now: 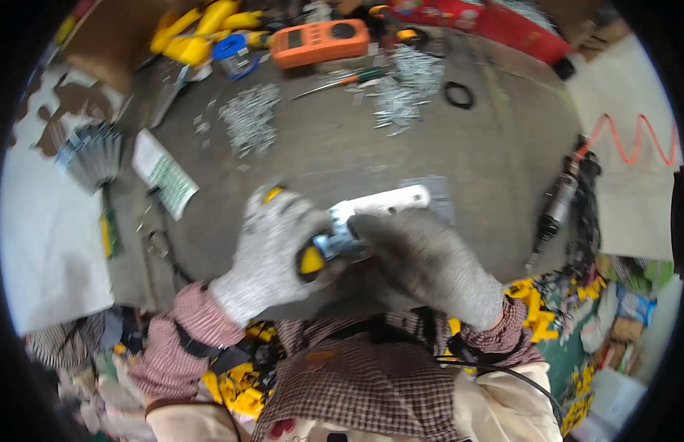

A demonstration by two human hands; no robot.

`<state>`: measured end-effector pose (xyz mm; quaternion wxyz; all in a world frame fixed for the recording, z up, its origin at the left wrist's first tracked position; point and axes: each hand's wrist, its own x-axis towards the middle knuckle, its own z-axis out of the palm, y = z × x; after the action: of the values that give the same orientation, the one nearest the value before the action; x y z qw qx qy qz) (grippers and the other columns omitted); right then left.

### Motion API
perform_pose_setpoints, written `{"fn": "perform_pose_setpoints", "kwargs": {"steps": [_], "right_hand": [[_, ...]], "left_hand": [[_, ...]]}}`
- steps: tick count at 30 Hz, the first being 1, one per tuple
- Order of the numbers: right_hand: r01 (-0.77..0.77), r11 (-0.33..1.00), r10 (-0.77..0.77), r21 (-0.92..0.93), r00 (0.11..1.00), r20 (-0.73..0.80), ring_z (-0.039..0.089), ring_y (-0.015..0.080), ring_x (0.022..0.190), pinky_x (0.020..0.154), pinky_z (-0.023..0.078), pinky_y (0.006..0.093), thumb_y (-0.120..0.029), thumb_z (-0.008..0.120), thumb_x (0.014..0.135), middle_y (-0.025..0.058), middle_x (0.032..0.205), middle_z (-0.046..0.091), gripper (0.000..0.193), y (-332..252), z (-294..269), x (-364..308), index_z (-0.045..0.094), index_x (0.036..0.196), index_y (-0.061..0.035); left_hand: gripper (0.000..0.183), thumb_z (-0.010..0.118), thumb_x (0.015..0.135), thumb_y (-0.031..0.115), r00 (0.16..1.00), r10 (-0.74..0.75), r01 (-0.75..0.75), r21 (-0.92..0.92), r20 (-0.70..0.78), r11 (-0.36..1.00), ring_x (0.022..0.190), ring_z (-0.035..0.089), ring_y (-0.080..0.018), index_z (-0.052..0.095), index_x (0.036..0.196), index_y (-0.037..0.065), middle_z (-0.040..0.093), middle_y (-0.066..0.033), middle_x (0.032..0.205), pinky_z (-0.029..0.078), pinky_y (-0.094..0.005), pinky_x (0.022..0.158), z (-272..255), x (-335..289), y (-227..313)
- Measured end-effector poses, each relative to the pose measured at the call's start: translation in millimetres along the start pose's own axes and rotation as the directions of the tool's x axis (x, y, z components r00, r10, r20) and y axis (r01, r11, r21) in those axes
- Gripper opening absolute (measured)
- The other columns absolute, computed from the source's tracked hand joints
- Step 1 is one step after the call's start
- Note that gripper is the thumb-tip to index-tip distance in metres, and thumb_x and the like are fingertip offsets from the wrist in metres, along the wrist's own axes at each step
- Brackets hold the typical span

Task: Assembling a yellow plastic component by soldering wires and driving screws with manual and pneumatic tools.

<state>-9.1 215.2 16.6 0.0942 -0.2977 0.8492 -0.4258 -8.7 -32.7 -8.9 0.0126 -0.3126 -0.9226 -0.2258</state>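
Note:
My left hand (272, 247), in a grey knit glove, is wrapped round the yellow-and-black handle (311, 259) of a hand tool. A shiny bluish metal part (335, 241) sticks out of the handle to the right. Beyond it lies a pale flat bar (393, 200) with a rounded, holed end; whether it joins the metal part is blurred. My right hand (430, 261), gloved and dark-stained, closes over the metal part from the right, its fingertips partly hidden. Under the bar's far end a thin grey plate (434, 193) rests on the table (320, 155).
Two heaps of small screws (251, 118) (410, 81) lie farther back, with a screwdriver (342, 82) and an orange meter (320, 43). A black ring (458, 94) is at the right. A power screwdriver (559, 206) lies near the right edge, grey blades (95, 158) at the left.

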Motion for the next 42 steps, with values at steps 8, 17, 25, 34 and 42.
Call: {"fn": "perform_pose_setpoints", "kwargs": {"steps": [8,17,25,34,42], "right_hand": [[-0.903,0.322,0.276,-0.284,0.376,-0.884,0.050,0.0509,0.120,0.102,0.044,0.0545,-0.027,0.073,0.084,0.0329,0.130,0.049,0.085,138.8,-120.5,-116.9,0.030,0.154,-0.0048],[0.006,0.624,0.723,0.781,0.374,-0.580,0.065,0.0219,0.097,0.085,0.056,0.0359,-0.018,0.067,0.085,0.0139,0.119,0.062,0.069,145.6,-102.4,-135.1,0.040,0.147,-0.0014],[0.545,-0.242,0.452,0.803,0.795,-0.404,0.062,0.0202,0.096,0.095,0.050,0.0447,-0.010,0.063,0.095,0.0157,0.125,0.060,0.030,80.6,2.2,0.2,0.055,0.124,-0.0047],[0.521,-0.196,0.578,0.831,0.745,-0.331,0.061,0.0199,0.097,0.096,0.052,0.0450,-0.007,0.060,0.094,0.0149,0.127,0.059,0.040,78.4,21.0,-0.2,0.049,0.132,-0.0057],[0.518,-0.264,0.603,0.814,0.747,-0.279,0.060,0.0191,0.094,0.093,0.051,0.0415,-0.002,0.063,0.091,0.0105,0.117,0.059,0.032,73.1,19.8,1.9,0.053,0.121,-0.0061]], "left_hand": [[0.045,0.083,0.068,0.039,0.999,0.016,-0.015,0.023,-0.037,1.000,0.097,0.060,-0.0317,0.064,0.098,0.012,0.061,-0.0094,0.092,0.036,-0.0579,0.107,3.3,16.2,7.4],[0.051,0.079,0.076,0.047,0.999,0.026,-0.025,0.008,-0.022,1.000,0.107,0.057,-0.0349,0.066,0.106,0.008,0.061,-0.0125,0.099,0.033,-0.0600,0.109,15.4,18.9,0.3],[0.047,0.080,0.072,0.046,1.000,0.010,-0.010,0.041,-0.007,0.999,0.100,0.059,-0.0329,0.067,0.101,0.011,0.062,-0.0108,0.094,0.032,-0.0563,0.111,12.4,19.3,1.8],[0.048,0.081,0.070,0.046,0.999,-0.019,0.017,0.052,0.049,0.998,0.099,0.061,-0.0324,0.067,0.100,0.011,0.063,-0.0108,0.095,0.034,-0.0565,0.110,9.4,23.3,4.5],[0.048,0.083,0.066,0.042,0.999,-0.013,0.011,0.040,0.048,0.999,0.100,0.062,-0.0305,0.067,0.100,0.013,0.066,-0.0087,0.097,0.034,-0.0573,0.110,11.3,24.0,3.4]]}}
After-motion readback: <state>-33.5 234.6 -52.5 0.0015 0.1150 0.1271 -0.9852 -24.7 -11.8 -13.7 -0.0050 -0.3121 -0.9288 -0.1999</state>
